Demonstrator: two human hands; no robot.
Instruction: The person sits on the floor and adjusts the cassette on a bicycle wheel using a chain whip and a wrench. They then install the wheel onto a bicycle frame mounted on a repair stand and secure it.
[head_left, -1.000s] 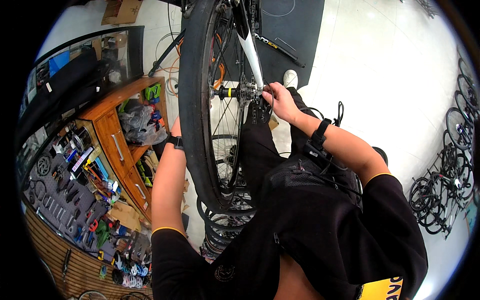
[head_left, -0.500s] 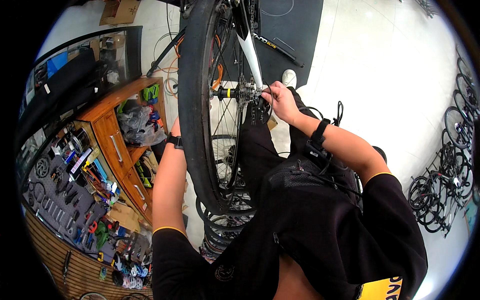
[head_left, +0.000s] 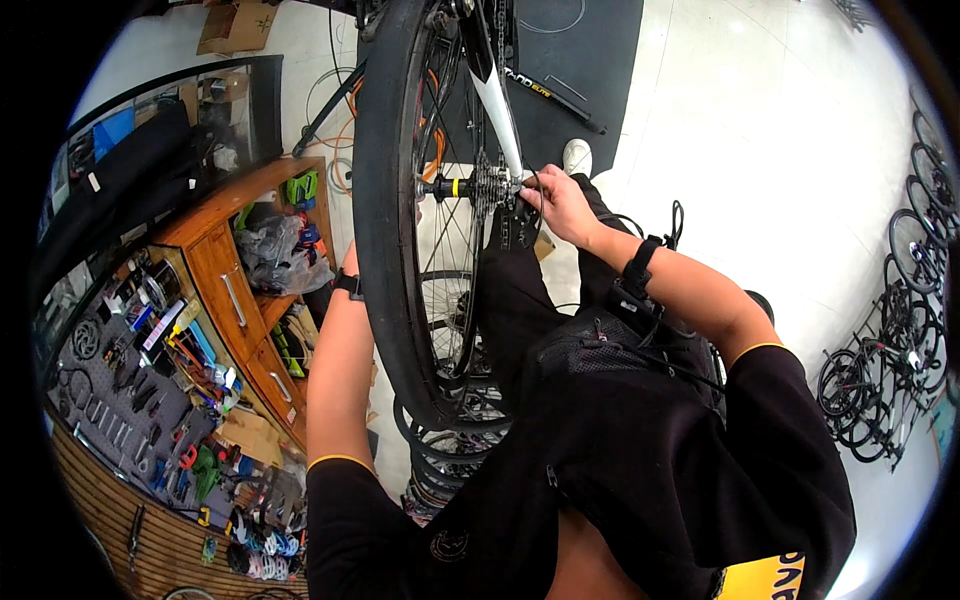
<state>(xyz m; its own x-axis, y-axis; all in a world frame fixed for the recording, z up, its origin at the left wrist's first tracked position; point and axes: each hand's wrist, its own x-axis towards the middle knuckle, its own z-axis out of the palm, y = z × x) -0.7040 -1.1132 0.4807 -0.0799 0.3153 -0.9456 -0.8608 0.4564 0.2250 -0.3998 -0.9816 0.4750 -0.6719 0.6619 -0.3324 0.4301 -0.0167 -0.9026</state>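
Note:
The bicycle's rear wheel (head_left: 388,230), with its wide black tire, stands upright in front of me. My right hand (head_left: 563,203) is closed in a pinch at the axle end, beside the cassette (head_left: 490,188) and the lower end of the white and black frame stay (head_left: 497,115). What the fingertips grip is too small to make out. Just below them hangs the black rear derailleur (head_left: 524,222). My left hand (head_left: 351,258) reaches behind the tire on the wheel's left side; the tire hides most of it, including its fingers.
A wooden cabinet (head_left: 213,270) stands to the left, beside a grey tool panel (head_left: 120,400) with many hand tools. Under the bicycle lies a dark mat (head_left: 610,60) with a black pump-like tube (head_left: 560,97). Several bicycles (head_left: 880,370) stand along the right.
The fingers of my right hand have shifted very slightly at the axle end. The wheel and my left arm stay almost where they were.

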